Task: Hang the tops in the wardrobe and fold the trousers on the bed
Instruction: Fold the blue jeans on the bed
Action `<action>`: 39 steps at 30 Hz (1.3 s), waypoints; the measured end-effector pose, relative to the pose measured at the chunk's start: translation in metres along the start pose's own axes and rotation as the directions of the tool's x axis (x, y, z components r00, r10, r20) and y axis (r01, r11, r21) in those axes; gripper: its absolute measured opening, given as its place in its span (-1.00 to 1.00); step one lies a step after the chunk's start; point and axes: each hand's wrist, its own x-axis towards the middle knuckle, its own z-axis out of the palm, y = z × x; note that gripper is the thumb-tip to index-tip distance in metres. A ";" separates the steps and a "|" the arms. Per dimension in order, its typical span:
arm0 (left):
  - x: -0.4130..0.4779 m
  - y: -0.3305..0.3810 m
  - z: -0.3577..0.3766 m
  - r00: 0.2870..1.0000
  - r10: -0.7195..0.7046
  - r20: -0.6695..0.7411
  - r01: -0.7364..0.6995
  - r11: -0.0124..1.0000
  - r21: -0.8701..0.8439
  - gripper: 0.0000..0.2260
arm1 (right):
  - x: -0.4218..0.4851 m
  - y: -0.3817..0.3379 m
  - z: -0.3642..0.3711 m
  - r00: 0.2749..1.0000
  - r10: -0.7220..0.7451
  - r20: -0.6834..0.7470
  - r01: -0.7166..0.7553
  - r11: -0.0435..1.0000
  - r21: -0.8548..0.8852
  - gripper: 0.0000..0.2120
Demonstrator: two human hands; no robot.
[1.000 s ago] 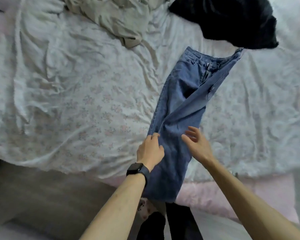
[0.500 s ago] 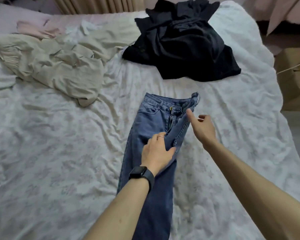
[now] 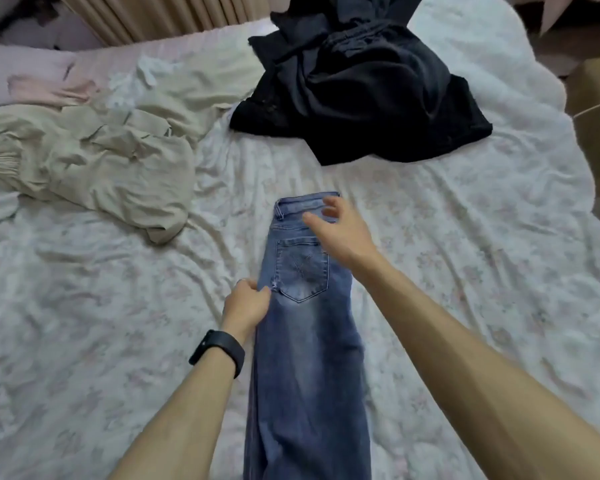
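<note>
Left hand [image 3: 246, 306]: fingers curled, pinching the left edge of the jeans [image 3: 309, 358]. Right hand [image 3: 342, 232]: half open over the waistband; contact cannot be told, blurred. Jeans lie flat on the bed [image 3: 482, 271], pocket up, legs cut off below.

Jeans [image 3: 305, 358], apparently leg-over-leg, on bed [image 3: 482, 289]

The long blue denim jeans [image 3: 309, 358] are coarse woven cloth, faded paler in patches and matt. The white floral-print bedsheet [image 3: 465, 271] is thin, wrinkled cloth. The heaped black garments [image 3: 378, 98] look soft and matt, the crumpled beige garment [image 3: 101, 161] crinkled. The black wristband [image 3: 219, 351] looks smooth, rubbery.
</note>
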 end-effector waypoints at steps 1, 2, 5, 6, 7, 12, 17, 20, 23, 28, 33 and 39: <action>0.011 -0.006 -0.007 0.999 -0.035 -0.001 0.035 0.996 0.084 -0.82 | 0.000 0.016 -0.001 0.994 0.056 -0.093 -0.060 0.997 -0.041 -0.48; 0.018 -0.009 -0.012 0.999 -0.038 -0.007 0.039 0.992 0.118 -0.84 | -0.002 0.034 -0.005 0.977 0.125 -0.171 -0.138 0.988 -0.068 -0.52; 0.039 0.005 -0.018 0.998 0.052 0.026 -0.053 0.998 0.045 -0.82 | 0.001 0.080 -0.020 0.935 0.295 -0.199 -0.310 0.949 -0.050 -0.61; 0.047 0.014 -0.018 0.995 0.086 0.053 -0.087 0.996 0.006 -0.78 | 0.005 0.088 -0.022 0.931 0.329 -0.160 -0.329 0.944 0.024 -0.69; 0.055 0.022 -0.017 0.990 0.115 0.085 -0.112 0.993 -0.039 -0.72 | 0.010 0.092 -0.022 0.929 0.350 -0.122 -0.338 0.935 0.106 -0.79; 0.094 0.059 0.006 0.973 0.169 0.158 -0.147 0.979 -0.140 -0.47 | 0.015 0.089 -0.015 0.852 0.524 -0.009 -0.513 0.838 0.185 -0.79; 0.116 0.060 0.017 0.989 0.136 0.054 -0.118 0.962 -0.245 -0.69 | -0.026 0.105 -0.007 0.825 0.551 0.125 -0.565 0.803 0.189 -0.59; 0.125 0.055 0.009 0.992 0.098 0.083 -0.060 0.923 -0.380 -0.83 | -0.016 0.099 0.000 0.883 0.466 0.049 -0.454 0.826 0.334 -0.77; 0.138 0.040 0.002 0.997 0.067 -0.022 -0.071 0.949 -0.307 -0.84 | -0.007 0.088 0.004 0.854 0.520 0.032 -0.486 0.774 0.407 -0.83; 0.112 0.040 0.023 0.959 0.204 -0.199 -0.229 0.967 -0.111 -0.80 | -0.066 0.114 0.007 0.806 0.586 0.081 -0.587 0.773 0.243 -0.89; 0.028 0.005 0.055 0.712 0.673 -0.200 -0.573 0.722 0.389 -0.48 | -0.121 0.140 0.030 0.743 0.669 -0.022 -0.658 0.735 0.163 -0.75; 0.010 -0.032 0.064 0.812 0.537 0.228 -0.574 0.663 0.480 -0.47 | -0.105 0.132 0.052 0.688 0.711 0.146 -0.649 0.512 0.562 -0.62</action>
